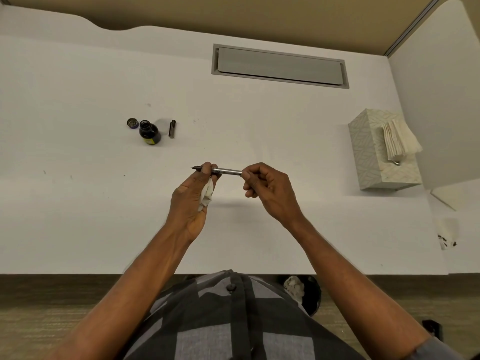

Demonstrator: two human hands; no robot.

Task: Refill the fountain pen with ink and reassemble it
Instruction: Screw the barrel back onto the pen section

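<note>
I hold the fountain pen (226, 171) level above the white desk, its dark nib pointing left. My left hand (193, 196) pinches the nib end and also keeps a crumpled white tissue (207, 194) in its palm. My right hand (267, 189) grips the other end of the silvery barrel. Further back on the left stands the open dark ink bottle (149, 132), with its round cap (132, 123) lying beside it on the left. A dark pen cap (172, 128) lies just right of the bottle.
A patterned tissue box (368, 152) with tissues sticking out stands at the right. A grey cable hatch (280, 65) is set into the desk at the back. An ink-stained tissue (447, 236) lies at the right edge. A bin with crumpled paper (298, 289) sits under the desk.
</note>
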